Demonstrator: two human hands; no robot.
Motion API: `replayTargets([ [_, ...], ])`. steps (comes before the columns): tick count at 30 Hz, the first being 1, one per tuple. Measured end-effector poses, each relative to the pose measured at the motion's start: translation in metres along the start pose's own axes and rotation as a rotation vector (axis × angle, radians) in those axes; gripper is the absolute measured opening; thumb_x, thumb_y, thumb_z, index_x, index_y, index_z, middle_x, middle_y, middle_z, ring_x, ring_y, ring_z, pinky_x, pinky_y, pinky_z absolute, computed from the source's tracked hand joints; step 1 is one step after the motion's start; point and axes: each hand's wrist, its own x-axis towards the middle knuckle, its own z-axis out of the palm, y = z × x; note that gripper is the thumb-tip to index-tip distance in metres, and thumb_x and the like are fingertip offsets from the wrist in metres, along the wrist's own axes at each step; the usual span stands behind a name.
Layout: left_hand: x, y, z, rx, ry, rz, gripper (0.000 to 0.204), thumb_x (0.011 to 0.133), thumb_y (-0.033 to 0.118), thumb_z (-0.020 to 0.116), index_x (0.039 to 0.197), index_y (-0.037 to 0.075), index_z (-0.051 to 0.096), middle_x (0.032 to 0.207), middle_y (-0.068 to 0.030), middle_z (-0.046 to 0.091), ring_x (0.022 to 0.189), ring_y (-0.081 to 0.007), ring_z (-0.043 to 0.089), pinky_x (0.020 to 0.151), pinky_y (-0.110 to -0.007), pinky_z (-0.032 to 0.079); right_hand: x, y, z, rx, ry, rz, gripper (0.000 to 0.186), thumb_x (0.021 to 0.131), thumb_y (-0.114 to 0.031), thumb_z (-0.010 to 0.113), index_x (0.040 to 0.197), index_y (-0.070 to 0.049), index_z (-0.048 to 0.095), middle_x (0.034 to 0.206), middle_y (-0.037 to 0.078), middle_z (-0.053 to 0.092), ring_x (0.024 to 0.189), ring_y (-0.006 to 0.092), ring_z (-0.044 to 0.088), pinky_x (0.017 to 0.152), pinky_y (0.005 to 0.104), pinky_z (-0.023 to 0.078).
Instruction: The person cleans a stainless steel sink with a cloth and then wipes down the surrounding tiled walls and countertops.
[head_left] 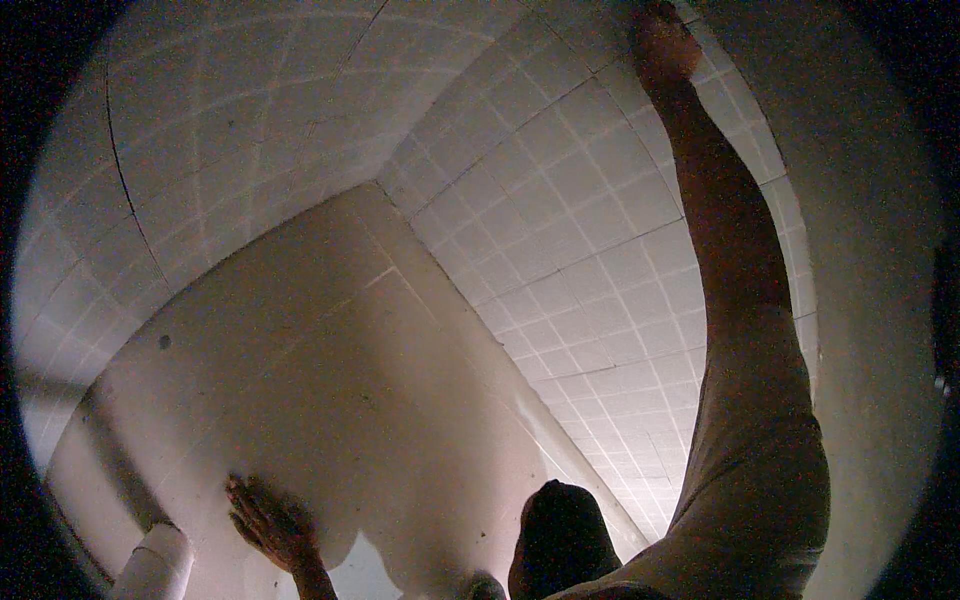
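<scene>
My left hand (268, 522) hangs at the lower left, above the pale floor (330, 360). Its fingers are stretched out and nothing shows in them. My right arm reaches up along the tiled wall (570, 250) on the right, its light sleeve covering the upper arm. At the far end, my right hand (668, 50) is curled close to the wall near the upper edge. Its fingers are dark and partly hidden, so what they hold, if anything, cannot be made out.
A white pipe-like cylinder (155, 565) stands at the lower left. On the floor is a small dark round spot (165, 342). Another tiled wall (230, 130) meets the right one in a far corner. A black rounded shape (562, 535), like a shoe, is at the bottom.
</scene>
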Motion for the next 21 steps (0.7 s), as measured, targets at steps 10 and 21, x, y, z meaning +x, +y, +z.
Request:
replayTargets([
  [10,-0.015,0.016,0.008,-0.026,-0.022,-0.003,0.057,0.108,0.031,0.038,0.16,0.008,0.03,0.17,-0.0106,0.024,0.157,-0.0279,0.021,0.126,-0.051,0.016,-0.005,-0.012,0.003,0.056,0.197,0.229,0.039,0.107,-0.035,0.044,0.134,-0.01,0.06,0.126,0.014,0.068,0.113,0.0305,0.066,0.096,0.0458,0.053],
  [21,-0.009,0.016,-0.009,-0.005,-0.036,-0.011,0.056,0.107,0.031,0.043,0.157,0.009,0.035,0.168,-0.0148,0.027,0.156,-0.0316,0.023,0.124,-0.054,0.018,0.04,-0.041,0.036,-0.194,-0.394,0.183,0.056,0.109,-0.04,0.037,0.157,-0.011,0.037,0.159,0.016,0.037,0.147,0.0344,0.034,0.121,0.0509,0.025],
])
